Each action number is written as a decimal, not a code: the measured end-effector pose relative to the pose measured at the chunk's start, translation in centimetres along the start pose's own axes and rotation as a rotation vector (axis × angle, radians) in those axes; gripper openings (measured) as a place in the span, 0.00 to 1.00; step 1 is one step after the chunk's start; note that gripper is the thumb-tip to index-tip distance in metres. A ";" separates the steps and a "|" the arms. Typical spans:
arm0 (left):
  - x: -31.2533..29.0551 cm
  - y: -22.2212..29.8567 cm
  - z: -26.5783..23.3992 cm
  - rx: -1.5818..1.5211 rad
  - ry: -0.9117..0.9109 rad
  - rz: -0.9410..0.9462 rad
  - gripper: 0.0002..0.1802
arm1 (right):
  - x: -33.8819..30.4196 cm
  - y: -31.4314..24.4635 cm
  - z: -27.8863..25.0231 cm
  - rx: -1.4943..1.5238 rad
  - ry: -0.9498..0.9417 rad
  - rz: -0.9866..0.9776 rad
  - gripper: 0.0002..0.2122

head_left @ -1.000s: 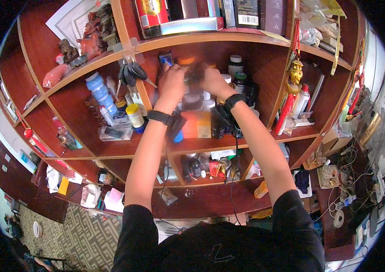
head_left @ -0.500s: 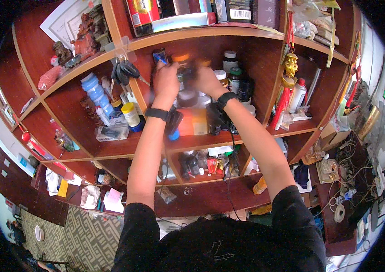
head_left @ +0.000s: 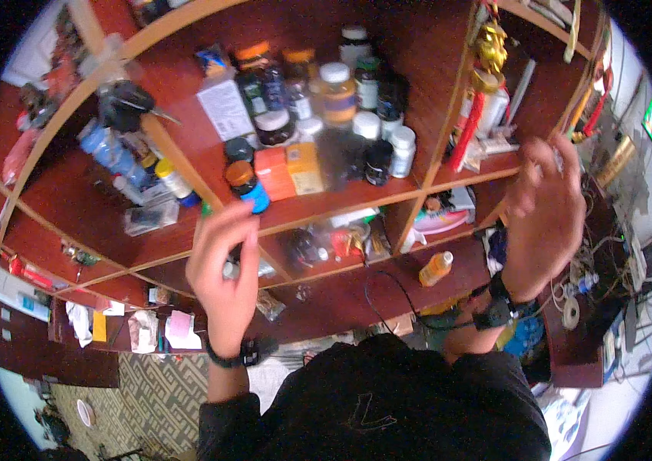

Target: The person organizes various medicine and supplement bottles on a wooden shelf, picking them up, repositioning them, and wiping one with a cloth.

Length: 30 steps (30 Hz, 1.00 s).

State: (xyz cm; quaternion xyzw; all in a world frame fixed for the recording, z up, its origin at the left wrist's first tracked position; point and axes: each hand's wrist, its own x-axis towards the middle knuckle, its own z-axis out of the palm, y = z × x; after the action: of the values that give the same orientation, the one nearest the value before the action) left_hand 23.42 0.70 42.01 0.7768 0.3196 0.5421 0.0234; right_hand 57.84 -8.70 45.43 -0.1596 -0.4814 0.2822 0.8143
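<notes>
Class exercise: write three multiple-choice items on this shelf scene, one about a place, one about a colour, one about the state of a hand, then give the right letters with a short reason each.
1. Where is the blue bottle with the orange cap?
A. on the shelf just above the left hand
B. on the floor
C. in the right hand

2. What colour is the shelf unit?
A. white
B. reddish-brown
C. green

3. How is the left hand?
A. gripping a jar
B. open, holding nothing
C. inside a glove

Answers: 1 A, it stands on the board over the raised fingers. 2 B, the boards are red-brown wood. 3 B, the fingers are loose and bare.
</notes>
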 end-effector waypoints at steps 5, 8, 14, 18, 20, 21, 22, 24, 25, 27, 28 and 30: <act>-10.6 -3.9 -2.2 0.129 -0.188 -0.243 0.10 | -8.1 3.1 -13.7 -0.611 0.363 -0.035 0.08; -14.3 -6.3 -2.0 0.138 -0.240 -0.400 0.10 | -12.9 7.7 -19.2 -0.909 0.469 0.316 0.05; -15.2 -7.0 -0.4 0.114 -0.355 -0.399 0.12 | -22.1 16.7 -22.3 -1.586 0.048 0.603 0.23; -14.3 -5.2 0.6 0.110 -0.401 -0.448 0.11 | -23.4 18.4 -24.1 -1.710 0.111 0.474 0.19; -14.6 -4.9 1.0 0.099 -0.413 -0.499 0.12 | -23.3 17.9 -23.7 -1.603 0.131 0.460 0.16; -15.3 -4.9 1.0 0.082 -0.416 -0.475 0.12 | -22.9 17.5 -23.0 -1.542 0.111 0.471 0.14; -15.9 -5.1 1.2 0.065 -0.416 -0.450 0.13 | -22.9 17.1 -21.7 -1.527 0.092 0.444 0.13; -16.3 -4.8 1.8 0.055 -0.465 -0.416 0.14 | -22.9 15.9 -19.0 -1.511 0.103 0.410 0.14; -16.8 -4.6 2.4 0.028 -0.474 -0.454 0.14 | -22.5 15.3 -17.5 -1.488 0.086 0.423 0.15; -18.1 -4.4 4.0 -0.039 -0.516 -0.507 0.16 | -20.7 14.3 -13.3 -1.324 0.100 0.464 0.18; -18.3 -4.5 5.2 -0.097 -0.562 -0.506 0.20 | -19.9 13.8 -11.5 -1.324 0.046 0.429 0.18; -17.2 -3.8 7.0 -0.157 -0.636 -0.442 0.34 | -17.7 12.6 -7.5 -1.306 -0.063 0.364 0.18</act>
State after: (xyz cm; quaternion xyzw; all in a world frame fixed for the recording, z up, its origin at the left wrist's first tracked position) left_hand 24.07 -3.09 23.42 0.8143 0.4136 0.2789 0.2967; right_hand 53.81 -9.51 22.77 -0.6890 -0.5421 0.0705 0.4759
